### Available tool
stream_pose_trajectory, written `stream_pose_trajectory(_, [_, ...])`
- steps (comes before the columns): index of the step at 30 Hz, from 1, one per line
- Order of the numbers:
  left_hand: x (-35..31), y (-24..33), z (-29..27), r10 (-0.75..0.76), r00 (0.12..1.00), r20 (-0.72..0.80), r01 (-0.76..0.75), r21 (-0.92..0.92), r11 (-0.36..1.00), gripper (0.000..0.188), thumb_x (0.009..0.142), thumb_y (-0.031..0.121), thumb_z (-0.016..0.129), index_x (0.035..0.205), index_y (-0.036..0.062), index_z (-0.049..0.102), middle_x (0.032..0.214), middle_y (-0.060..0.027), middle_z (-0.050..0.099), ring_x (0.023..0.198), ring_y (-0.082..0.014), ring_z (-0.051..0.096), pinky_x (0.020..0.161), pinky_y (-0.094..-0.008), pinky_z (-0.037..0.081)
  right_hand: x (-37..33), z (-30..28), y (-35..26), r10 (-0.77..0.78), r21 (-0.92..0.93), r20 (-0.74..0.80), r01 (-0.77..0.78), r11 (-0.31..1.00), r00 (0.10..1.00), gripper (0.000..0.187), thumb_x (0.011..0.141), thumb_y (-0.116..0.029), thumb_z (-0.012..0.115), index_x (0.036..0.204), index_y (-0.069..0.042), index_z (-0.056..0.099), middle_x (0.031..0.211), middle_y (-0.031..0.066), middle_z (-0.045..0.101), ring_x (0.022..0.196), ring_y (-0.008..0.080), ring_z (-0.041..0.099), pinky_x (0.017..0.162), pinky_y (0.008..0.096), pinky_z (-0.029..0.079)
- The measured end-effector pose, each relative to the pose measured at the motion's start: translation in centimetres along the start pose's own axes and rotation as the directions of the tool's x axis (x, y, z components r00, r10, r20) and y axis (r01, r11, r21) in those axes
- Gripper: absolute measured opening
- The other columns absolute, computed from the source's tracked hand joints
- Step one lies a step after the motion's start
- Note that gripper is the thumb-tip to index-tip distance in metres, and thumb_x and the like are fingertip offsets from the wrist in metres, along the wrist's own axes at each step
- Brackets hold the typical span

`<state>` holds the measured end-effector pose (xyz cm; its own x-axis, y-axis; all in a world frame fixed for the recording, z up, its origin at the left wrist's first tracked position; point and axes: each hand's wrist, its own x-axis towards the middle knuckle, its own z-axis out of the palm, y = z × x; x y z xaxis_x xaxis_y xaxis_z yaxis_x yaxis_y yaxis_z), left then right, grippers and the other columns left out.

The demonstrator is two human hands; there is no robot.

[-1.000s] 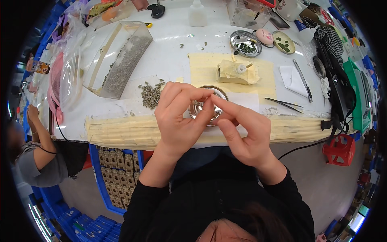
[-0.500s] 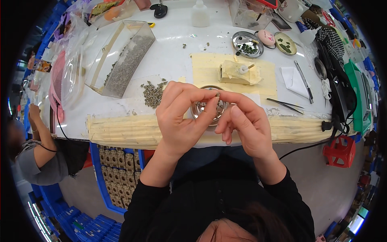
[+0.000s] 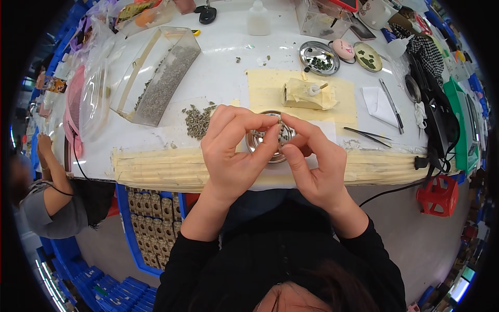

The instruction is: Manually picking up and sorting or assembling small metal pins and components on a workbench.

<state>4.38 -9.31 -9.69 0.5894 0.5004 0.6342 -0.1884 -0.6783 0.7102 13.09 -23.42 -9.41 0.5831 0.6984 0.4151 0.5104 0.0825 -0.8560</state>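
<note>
My left hand [image 3: 231, 148] pinches a small grey metal piece [image 3: 279, 120] between thumb and forefinger, above a round steel dish [image 3: 255, 149] that holds small bits. My right hand [image 3: 319, 166] is close beside it, its forefinger reaching the piece from the right. The right thumb is bent in against the other fingers over the dish's right rim; what they grip is too small to make out. Left of my left hand lies a pile of small grey metal pieces [image 3: 196, 122]. Just beyond the dish, a tape-wrapped block [image 3: 309, 94] carries a small white-topped bottle [image 3: 315, 90].
A clear bin of grey pieces [image 3: 169, 78] stands at left. Tweezers [image 3: 368, 136] and a folded white paper [image 3: 378, 104] lie at right. Farther back are a steel plate with green bits [image 3: 319, 57] and a squeeze bottle [image 3: 258, 21]. A co-worker [image 3: 54, 203] sits at far left.
My right thumb has come up and in toward the other fingers, and the right forefinger has bent down at the piece. My left hand stays nearly still, its pinch unchanged.
</note>
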Motion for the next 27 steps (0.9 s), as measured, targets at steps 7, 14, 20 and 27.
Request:
stream_pose_trajectory(7, [0.1, 0.1, 0.0, 0.012, 1.0, 0.004, -0.012, -0.001, 1.0, 0.016, 0.074, -0.006, 0.077, 0.088, 0.0018, 0.072, 0.08, -0.0029, 0.064, 0.076, -0.0132, 0.055, 0.067, -0.0266, 0.042, 0.2, 0.4, 0.3, -0.228, -0.07, -0.057, 0.224, 0.972, 0.972, 0.041, 0.089, -0.003, 0.071, 0.13, -0.003, 0.062, 0.076, 0.0048, 0.066, 0.058, 0.012, 0.062, 0.054, 0.0252, 0.051])
stream_pose_trajectory(14, [0.0, 0.0, -0.1, -0.003, 1.0, 0.01, 0.004, -0.036, 0.999, 0.015, 0.075, -0.005, 0.077, 0.088, 0.0012, 0.072, 0.082, -0.0033, 0.064, 0.077, -0.0134, 0.055, 0.067, -0.0266, 0.042, 0.1, 0.7, 0.3, -0.068, 0.032, -0.069, 0.07, 0.997, 0.995, 0.04, 0.089, -0.004, 0.071, 0.128, -0.004, 0.064, 0.075, 0.0047, 0.065, 0.058, 0.0129, 0.06, 0.053, 0.0251, 0.049])
stream_pose_trajectory(20, [0.1, 0.2, 0.0, -0.023, 0.999, 0.029, 0.024, -0.015, 1.0, 0.015, 0.075, -0.004, 0.077, 0.088, 0.0008, 0.072, 0.082, -0.0038, 0.064, 0.077, -0.0136, 0.055, 0.068, -0.0269, 0.043, 0.3, 0.3, 0.6, -0.245, -0.204, -0.042, 0.232, 0.951, 0.969, 0.038, 0.085, -0.006, 0.073, 0.122, -0.006, 0.068, 0.07, 0.006, 0.061, 0.058, 0.0192, 0.06, 0.051, 0.0288, 0.047])
stream_pose_trajectory(27, [0.0, -0.1, 0.1, -0.01, 0.999, 0.038, 0.01, -0.006, 1.0, 0.016, 0.074, -0.006, 0.076, 0.087, 0.0014, 0.072, 0.081, -0.0035, 0.065, 0.077, -0.0135, 0.055, 0.068, -0.0266, 0.043, 0.6, 0.2, 0.7, -0.285, -0.343, -0.08, 0.242, 0.908, 0.955, 0.03, 0.086, -0.01, 0.073, 0.116, -0.004, 0.069, 0.073, 0.0063, 0.062, 0.058, 0.019, 0.06, 0.052, 0.0305, 0.048])
